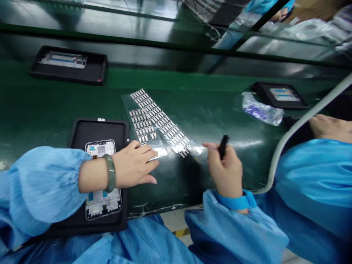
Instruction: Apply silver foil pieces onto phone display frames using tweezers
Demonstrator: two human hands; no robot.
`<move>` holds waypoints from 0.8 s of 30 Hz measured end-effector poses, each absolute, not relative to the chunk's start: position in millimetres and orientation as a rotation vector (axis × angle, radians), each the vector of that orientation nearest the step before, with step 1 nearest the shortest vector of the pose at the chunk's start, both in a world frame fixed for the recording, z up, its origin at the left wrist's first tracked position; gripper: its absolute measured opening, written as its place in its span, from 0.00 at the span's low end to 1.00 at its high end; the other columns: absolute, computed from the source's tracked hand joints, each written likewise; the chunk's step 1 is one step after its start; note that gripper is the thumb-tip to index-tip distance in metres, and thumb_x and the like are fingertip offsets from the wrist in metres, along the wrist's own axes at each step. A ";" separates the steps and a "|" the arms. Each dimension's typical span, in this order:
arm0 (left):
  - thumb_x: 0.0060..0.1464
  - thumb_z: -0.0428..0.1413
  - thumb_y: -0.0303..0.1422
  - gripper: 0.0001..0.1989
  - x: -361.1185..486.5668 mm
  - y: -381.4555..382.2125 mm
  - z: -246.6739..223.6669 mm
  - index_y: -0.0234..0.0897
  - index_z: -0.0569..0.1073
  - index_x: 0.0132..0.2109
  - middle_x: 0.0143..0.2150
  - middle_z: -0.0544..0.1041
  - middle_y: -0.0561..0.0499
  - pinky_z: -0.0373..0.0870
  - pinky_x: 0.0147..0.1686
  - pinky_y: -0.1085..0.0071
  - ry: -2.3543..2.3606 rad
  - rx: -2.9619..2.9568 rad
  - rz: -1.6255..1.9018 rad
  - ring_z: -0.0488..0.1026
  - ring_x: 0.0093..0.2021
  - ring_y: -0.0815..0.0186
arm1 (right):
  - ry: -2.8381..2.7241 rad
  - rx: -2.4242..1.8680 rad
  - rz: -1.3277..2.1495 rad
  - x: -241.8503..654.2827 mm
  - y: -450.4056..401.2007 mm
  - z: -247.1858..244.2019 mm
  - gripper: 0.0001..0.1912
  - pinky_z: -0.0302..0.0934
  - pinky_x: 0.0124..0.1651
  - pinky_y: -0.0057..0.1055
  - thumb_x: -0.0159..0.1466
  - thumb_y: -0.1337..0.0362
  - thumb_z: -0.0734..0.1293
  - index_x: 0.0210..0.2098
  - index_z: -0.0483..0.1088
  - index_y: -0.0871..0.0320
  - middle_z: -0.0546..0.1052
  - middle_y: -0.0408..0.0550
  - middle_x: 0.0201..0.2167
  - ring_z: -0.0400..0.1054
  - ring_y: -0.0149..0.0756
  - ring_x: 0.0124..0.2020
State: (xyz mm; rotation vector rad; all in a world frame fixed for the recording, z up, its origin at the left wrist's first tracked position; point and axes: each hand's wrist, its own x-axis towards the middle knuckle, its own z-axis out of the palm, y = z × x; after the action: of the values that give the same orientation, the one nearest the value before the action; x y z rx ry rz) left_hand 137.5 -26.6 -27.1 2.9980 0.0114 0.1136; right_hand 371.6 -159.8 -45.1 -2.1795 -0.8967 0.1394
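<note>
Below centre, the left hand [136, 165] is spreading loose fingers over the patterned sheet's [142, 126] near end; right of centre, the right hand [225, 174] is gripping a black tool [223, 146]. A phone frame [110, 205] is lying in a black tray [99, 132], lower left.

Left fingers [148, 156] over the lower end of a clear sheet [160, 143], right fingers [232, 160] around a black tool [223, 146]

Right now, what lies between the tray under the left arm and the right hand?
In the head view, two sheets of small metallic-looking pieces lie there on the green table, with the left hand at the nearer end of one.
</note>
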 end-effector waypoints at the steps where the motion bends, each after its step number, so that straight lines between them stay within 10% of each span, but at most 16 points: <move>1: 0.61 0.48 0.49 0.25 144.9 -28.9 -28.5 0.33 0.68 0.54 0.59 0.68 0.44 0.56 0.44 0.61 -0.025 2.998 0.131 0.63 0.56 0.56 | -0.911 -2.230 0.112 365.3 -164.1 -45.8 0.14 0.64 0.34 0.39 0.58 0.51 0.65 0.36 0.69 0.54 0.74 0.46 0.27 0.69 0.40 0.28; 24: 0.60 0.51 0.48 0.29 200.2 -56.1 -62.3 0.28 0.63 0.58 0.62 0.63 0.40 0.58 0.51 0.54 -0.045 3.021 0.245 0.58 0.61 0.54 | -0.995 -2.485 -0.116 308.5 -162.1 -63.2 0.09 0.63 0.36 0.38 0.64 0.58 0.57 0.33 0.65 0.54 0.76 0.54 0.33 0.72 0.45 0.36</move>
State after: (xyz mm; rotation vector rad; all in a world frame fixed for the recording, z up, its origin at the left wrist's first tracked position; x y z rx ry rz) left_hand 200.2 -56.1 -62.3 3.0208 -0.0446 0.2449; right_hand 308.5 -162.1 -63.2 -2.4854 -0.9949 -0.1164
